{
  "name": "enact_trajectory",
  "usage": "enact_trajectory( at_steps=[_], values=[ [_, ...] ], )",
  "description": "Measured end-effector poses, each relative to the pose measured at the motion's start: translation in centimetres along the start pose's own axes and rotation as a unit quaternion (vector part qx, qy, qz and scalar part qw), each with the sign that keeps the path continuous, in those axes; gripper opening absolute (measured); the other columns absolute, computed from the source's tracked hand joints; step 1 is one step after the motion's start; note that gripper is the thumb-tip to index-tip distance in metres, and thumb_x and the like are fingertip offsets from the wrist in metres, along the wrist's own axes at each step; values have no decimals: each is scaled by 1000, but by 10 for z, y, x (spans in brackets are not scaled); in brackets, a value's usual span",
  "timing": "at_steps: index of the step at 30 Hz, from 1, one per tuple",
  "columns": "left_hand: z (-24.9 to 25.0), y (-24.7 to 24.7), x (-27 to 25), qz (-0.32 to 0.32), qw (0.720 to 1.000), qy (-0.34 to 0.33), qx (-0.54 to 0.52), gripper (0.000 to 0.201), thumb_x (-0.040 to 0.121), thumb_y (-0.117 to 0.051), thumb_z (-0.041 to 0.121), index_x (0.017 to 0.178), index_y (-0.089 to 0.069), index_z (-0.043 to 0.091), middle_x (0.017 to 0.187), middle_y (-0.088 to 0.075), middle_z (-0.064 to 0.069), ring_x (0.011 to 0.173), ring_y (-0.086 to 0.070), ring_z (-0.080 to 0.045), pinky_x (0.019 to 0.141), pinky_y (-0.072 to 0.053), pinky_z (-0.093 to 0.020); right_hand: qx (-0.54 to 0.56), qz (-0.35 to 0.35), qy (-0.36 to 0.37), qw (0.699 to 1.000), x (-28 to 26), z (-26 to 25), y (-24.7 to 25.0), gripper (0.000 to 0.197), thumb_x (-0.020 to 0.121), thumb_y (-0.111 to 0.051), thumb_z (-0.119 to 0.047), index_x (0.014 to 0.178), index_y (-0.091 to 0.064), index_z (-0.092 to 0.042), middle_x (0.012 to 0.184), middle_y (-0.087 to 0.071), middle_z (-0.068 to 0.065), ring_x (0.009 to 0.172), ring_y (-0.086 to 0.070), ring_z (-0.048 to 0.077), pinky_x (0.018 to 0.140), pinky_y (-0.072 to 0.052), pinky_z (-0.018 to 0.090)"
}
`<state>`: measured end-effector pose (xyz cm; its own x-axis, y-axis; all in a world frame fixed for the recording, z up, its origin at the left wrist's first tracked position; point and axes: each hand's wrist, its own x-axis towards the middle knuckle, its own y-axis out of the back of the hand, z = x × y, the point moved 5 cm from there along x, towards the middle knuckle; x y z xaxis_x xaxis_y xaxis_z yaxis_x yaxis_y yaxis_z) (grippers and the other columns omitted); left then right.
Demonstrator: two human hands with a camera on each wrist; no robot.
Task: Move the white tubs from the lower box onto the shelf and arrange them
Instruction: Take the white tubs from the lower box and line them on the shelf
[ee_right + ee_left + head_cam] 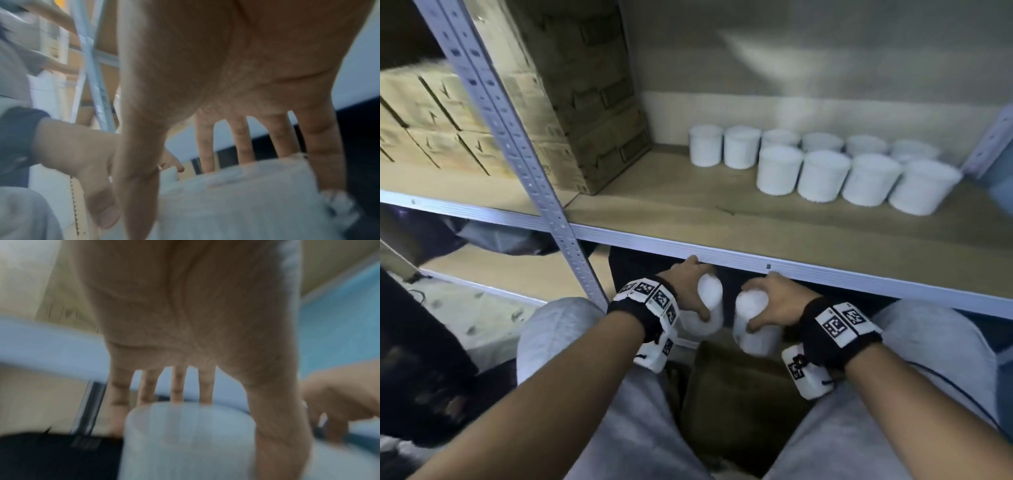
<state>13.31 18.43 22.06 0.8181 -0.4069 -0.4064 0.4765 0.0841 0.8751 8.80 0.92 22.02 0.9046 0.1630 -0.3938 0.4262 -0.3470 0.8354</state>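
The left hand (688, 291) and right hand (777, 301) each grip one round white plastic tub, left tub (710, 305), right tub (755, 325), ready to lift toward the wooden shelf (688, 205) at 12 o'clock.

we note a storeroom: slotted metal shelving (524, 164) with board shelves, stacked cardboard cartons (571, 102), and rows of identical white tubs (822, 174).

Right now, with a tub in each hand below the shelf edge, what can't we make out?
- Lower box, head view: dark, hidden by arms and knees; tubs left inside unknowable.
- Back-row tubs, head view: partly hidden by the front row.
- Left hand grip on its tub, left wrist view: motion-blurred.
- Right hand's tub, right wrist view: blurred, cut off at the bottom edge.
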Motion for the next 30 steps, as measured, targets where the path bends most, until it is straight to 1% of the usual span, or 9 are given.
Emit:
enact_trajectory(
  at_steps=[3,7,10,13,16,19,24,27,30],
  values=[
    [5,30,-14,19,1000,-12,-3,87,59,-85,37,135,-43,29,126,-39,-4,117,-48,-29,96,-47,-42,-5,32,32,999,-12,-15,19,84,48,-79,-53,127,-52,-38,124,-46,-1,114,-52,21,96,-49,36],
    [11,67,-30,37,999,-26,-3,84,59,-84,39,133,-45,31,122,-41,-2,114,-50,-28,94,-49,-44,17,77,65,995,-25,-31,49,82,54,-83,-46,129,-51,-37,125,-45,0,116,-51,21,96,-47,32],
    [13,92,-36,65,997,-29,-1,87,60,-83,41,137,-42,32,127,-41,0,115,-48,-25,94,-48,-41,30,113,88,989,-33,-40,77,76,55,-83,-45,125,-52,-41,125,-45,-5,114,-52,18,94,-49,32],
    [13,114,-39,107,994,-32,-10,90,57,-83,45,136,-42,35,131,-44,2,118,-48,-22,97,-47,-40,45,137,109,984,-35,-45,102,74,59,-83,-41,127,-53,-35,124,-47,-10,115,-50,14,94,-46,29],
    [11,131,-36,134,990,-25,-34,90,53,-81,49,134,-41,38,136,-47,6,122,-48,-19,100,-46,-39,59,162,109,979,-32,-45,121,71,60,-83,-39,126,-57,-30,125,-53,-9,116,-51,10,94,-44,25],
    [13,140,-30,157,987,-17,-38,91,48,-78,56,130,-43,42,135,-50,6,120,-49,-18,99,-47,-41,43,182,90,978,-26,-41,133,70,61,-83,-38,125,-56,-33,121,-51,-8,112,-50,11,87,-42,22],
    [14,138,-14,167,984,-6,-63,85,51,-79,52,128,-46,40,132,-53,5,118,-51,-18,97,-48,-38,58,190,70,978,-7,-31,138,70,63,-83,-38,127,-56,-30,133,-51,-4,122,-49,17,97,-42,27],
    [13,135,-5,166,983,0,-81,78,58,-80,44,129,-48,35,133,-52,4,117,-50,-18,96,-47,-36,73,193,64,976,5,-25,133,67,64,-82,-39,126,-58,-28,133,-52,-3,123,-49,17,97,-40,26],
    [15,135,1,163,983,-8,-88,73,64,-80,37,130,-48,31,132,-51,3,116,-50,-19,92,-46,-32,87,210,68,971,16,-23,128,67,64,-82,-43,125,-59,-27,134,-52,-4,124,-49,17,102,-39,28]
  ],
)
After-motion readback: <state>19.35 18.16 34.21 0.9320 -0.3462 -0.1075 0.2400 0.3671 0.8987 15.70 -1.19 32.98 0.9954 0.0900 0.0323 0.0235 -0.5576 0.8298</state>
